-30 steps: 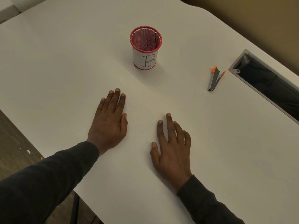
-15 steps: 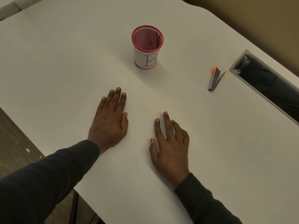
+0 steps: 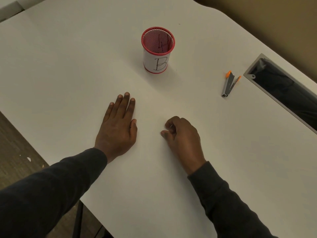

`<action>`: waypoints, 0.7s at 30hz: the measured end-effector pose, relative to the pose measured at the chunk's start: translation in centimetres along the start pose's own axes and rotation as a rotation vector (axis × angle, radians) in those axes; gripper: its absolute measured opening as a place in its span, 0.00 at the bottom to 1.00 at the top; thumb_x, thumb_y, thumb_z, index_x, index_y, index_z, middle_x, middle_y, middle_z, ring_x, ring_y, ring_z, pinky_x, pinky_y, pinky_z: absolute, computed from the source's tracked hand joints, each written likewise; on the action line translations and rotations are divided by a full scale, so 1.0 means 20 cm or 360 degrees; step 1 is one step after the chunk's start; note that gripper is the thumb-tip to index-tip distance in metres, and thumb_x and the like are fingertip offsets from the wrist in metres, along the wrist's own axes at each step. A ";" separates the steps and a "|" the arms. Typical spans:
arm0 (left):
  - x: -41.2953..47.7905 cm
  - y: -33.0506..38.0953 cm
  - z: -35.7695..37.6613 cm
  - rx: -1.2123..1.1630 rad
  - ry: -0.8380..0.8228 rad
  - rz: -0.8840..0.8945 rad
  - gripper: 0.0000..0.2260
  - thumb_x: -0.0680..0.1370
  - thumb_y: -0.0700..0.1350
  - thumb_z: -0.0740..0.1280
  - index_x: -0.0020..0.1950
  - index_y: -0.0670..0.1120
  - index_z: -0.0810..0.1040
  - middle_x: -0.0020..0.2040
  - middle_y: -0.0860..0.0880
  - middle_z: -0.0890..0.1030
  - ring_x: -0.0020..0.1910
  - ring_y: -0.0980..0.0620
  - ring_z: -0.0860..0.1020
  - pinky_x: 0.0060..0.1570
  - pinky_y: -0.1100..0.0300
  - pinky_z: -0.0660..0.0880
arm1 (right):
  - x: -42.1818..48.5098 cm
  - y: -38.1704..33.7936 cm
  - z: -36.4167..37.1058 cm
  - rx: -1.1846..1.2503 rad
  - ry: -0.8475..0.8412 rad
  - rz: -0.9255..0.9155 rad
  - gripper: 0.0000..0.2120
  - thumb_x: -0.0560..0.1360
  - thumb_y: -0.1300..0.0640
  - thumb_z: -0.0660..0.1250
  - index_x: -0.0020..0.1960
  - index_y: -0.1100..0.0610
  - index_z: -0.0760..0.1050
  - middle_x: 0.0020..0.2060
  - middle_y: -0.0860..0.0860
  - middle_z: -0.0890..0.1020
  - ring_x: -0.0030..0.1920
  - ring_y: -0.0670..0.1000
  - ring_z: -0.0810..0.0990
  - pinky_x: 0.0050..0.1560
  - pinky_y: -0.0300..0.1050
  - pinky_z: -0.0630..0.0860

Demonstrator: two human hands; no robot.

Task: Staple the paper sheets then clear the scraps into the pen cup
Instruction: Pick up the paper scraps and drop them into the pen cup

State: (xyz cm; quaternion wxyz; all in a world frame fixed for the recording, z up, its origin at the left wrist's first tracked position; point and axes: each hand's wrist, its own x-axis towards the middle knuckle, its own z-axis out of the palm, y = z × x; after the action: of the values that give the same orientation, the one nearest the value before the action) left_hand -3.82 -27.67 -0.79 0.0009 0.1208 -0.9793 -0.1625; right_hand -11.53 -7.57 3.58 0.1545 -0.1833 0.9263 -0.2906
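**Resting on the table: L hand flat, R hand curled**

L hand lies palm down on the white table, near its front-left edge. Its fingers are straight and close together, thumb tucked alongside, holding nothing.

R hand sits just beside it to the right, not touching it. Its fingers are curled under toward the palm, w/ the thumb tip near the index tip. No object shows in that grip, and anything tiny btwn the tips is too small to make out.

Both arms are in dark sleeves.

Pen cup stands upright beyond the hands, well apart from both and roughly in line w/ the gap btwn them. It is red mesh w/ a red rim and a white label marked "B". Something dark shows inside, can't tell what.

Stapler lies on the table to the right of the cup and apart from it. It is metal w/ orange ends, its arms spread in a narrow V. R hand is nearer to it than L but isn't touching it.

Just beyond the stapler, a long dark cable slot w/ a grey frame is set into the tabletop near the right edge. Brown floor shows at lower left.
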 end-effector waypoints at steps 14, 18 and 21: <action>0.00 0.00 0.00 -0.0004 0.0007 -0.0002 0.30 0.82 0.53 0.46 0.83 0.44 0.51 0.84 0.45 0.48 0.83 0.48 0.46 0.81 0.46 0.50 | 0.09 -0.06 -0.05 -0.0235 -0.0260 -0.0024 0.05 0.77 0.56 0.67 0.44 0.57 0.77 0.40 0.49 0.80 0.42 0.50 0.76 0.40 0.42 0.66; 0.00 0.00 0.00 -0.0007 0.0015 0.0003 0.30 0.82 0.52 0.47 0.83 0.43 0.51 0.84 0.45 0.49 0.83 0.47 0.47 0.81 0.46 0.50 | 0.11 -0.07 -0.07 -0.0238 -0.0343 -0.0050 0.05 0.77 0.57 0.66 0.43 0.56 0.77 0.37 0.46 0.78 0.38 0.46 0.74 0.34 0.36 0.63; 0.00 0.00 0.00 -0.0009 0.0014 0.0004 0.30 0.82 0.52 0.47 0.83 0.43 0.51 0.84 0.45 0.49 0.83 0.47 0.46 0.81 0.46 0.50 | 0.12 -0.07 -0.08 -0.0230 -0.0395 -0.0060 0.05 0.75 0.57 0.66 0.42 0.56 0.77 0.33 0.44 0.76 0.34 0.44 0.72 0.32 0.33 0.62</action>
State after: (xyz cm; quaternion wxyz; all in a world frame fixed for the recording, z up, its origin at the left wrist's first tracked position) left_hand -3.76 -27.61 -0.79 0.0057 0.1202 -0.9790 -0.1646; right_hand -13.92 -8.87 5.19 0.2488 -0.2458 0.9150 -0.2010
